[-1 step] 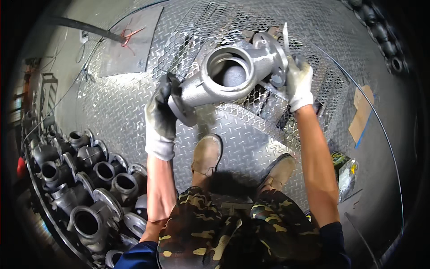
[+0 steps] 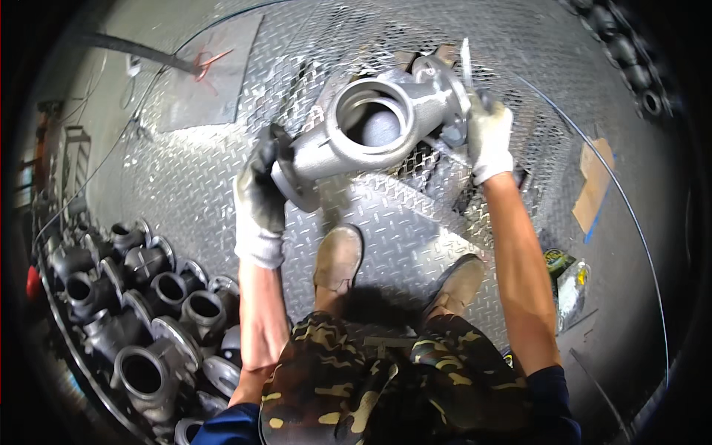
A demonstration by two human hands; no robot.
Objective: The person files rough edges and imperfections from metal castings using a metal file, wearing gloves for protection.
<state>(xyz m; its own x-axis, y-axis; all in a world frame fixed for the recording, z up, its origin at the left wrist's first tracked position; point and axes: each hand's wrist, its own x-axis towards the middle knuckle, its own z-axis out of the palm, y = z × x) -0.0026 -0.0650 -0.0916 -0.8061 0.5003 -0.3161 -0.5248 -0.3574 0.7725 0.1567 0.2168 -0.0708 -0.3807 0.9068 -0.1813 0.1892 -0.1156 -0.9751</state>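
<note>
A grey cast-metal valve body (image 2: 356, 152) with a flange at each end hangs tilted between my hands, above the floor. Its wide round opening faces up, showing a hollow inside. My left hand (image 2: 261, 189), in a dark-palmed white glove, is closed around the lower-left flange. At the upper-right flange, my right hand (image 2: 491, 141), gloved the same way, is closed at the rim; its fingertips are partly hidden. A thin pale strip (image 2: 466, 63) sticks up beside my right fingers. Whether that hand holds the strip too, I cannot tell.
Several similar valve bodies (image 2: 141, 371) crowd a container at lower left. Expanded metal mesh (image 2: 512, 96) lies over tread plate (image 2: 185, 178) beneath the casting. A cable (image 2: 627, 200) curves along the right, past cardboard (image 2: 589, 185). More dark castings (image 2: 627, 52) line the upper right.
The whole view has shifted slightly, with scene and hands a little further left in the picture. Both hands keep the same hold on the valve body.
</note>
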